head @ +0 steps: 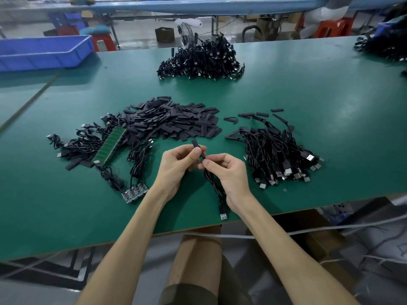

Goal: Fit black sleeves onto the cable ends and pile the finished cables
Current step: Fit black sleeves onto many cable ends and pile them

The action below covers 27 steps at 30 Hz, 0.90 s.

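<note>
Both hands are up over the near middle of the table [308, 89], close together. The left hand [178, 164] pinches a sleeve [195, 144] between thumb and fingers, its long axis pointing up and away and its top end poking clear above the thumb. Just below and to the right, the right hand [226, 170] pinches the cable [214, 186] at its upper end, with the rest trailing down towards the table edge and the USB plug [223, 216] lying near that edge. Sleeve and cable run nearly in one line, mouth facing tip. Whether the tip is already inside is hidden by the thumbs. Looks like a short push along that line, right hand feeding up. The likely finished pile [279, 155] sits on the right-hand side.
</note>
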Motion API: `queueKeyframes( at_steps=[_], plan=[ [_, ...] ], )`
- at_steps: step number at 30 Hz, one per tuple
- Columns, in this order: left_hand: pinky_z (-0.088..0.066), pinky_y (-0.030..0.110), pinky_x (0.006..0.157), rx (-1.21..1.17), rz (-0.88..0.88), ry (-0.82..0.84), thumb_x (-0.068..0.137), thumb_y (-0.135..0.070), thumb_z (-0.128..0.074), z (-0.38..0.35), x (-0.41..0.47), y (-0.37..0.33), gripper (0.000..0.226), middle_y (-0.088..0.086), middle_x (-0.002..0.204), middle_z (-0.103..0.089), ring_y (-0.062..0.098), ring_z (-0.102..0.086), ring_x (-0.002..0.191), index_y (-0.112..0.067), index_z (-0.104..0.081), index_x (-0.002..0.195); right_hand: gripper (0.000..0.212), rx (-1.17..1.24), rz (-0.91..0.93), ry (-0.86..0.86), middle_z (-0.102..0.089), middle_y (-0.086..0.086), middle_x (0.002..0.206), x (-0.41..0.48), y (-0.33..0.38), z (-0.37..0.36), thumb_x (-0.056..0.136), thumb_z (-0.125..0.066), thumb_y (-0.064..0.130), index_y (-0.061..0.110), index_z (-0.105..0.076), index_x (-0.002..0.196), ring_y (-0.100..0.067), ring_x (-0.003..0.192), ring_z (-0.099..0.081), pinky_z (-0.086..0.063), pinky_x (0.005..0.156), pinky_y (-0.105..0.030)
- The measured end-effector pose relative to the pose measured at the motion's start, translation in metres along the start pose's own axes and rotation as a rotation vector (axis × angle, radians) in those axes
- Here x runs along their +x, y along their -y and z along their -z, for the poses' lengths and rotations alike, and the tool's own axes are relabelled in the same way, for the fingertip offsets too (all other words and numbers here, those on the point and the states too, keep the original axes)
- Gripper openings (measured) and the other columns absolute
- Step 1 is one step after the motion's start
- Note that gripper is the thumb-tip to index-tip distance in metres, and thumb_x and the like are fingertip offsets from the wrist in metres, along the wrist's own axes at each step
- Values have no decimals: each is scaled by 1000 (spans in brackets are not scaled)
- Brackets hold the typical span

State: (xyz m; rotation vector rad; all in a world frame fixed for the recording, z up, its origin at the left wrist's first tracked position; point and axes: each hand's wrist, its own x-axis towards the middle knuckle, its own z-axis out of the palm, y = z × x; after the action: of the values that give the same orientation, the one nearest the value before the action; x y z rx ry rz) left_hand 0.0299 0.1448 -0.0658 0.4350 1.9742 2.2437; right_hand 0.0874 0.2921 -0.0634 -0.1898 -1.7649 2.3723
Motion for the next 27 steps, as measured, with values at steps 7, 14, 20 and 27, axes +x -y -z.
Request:
queueKeyframes(
  at_steps=[7,14,20,27],
  plan=[
    [-43,19,59,24,-6,4,87,-37,-74,-3,0,-2,21,6,86,-75,13,-58,71,-19,-80,96,7,-3,4,-7,-80,-13,85,0,0,1,87,-80,5,4,-75,92,-23,87,-79,-58,80,-21],
    [-44,16,58,42,-14,5,85,-37,-76,-4,0,-2,22,7,81,-74,9,-58,66,-17,-80,91,7,21,8,-32,-78,-17,82,-1,1,0,87,-78,1,-1,-74,93,-26,83,-79,-59,79,-24],
    [-46,25,61,44,-2,-43,85,-42,-78,-6,2,-1,33,12,73,-62,19,-53,64,-11,-71,95,5,10,29,-3,-78,-16,82,0,3,0,89,-77,2,2,-72,92,-26,80,-78,-58,78,-23],
    [-41,25,59,-8,-1,-41,96,-36,-69,-3,2,-1,19,3,74,-61,18,-49,65,-16,-70,95,6,-28,62,22,-78,-12,81,-1,3,-2,89,-76,1,4,-72,92,-22,77,-78,-56,76,-20]
  ],
)
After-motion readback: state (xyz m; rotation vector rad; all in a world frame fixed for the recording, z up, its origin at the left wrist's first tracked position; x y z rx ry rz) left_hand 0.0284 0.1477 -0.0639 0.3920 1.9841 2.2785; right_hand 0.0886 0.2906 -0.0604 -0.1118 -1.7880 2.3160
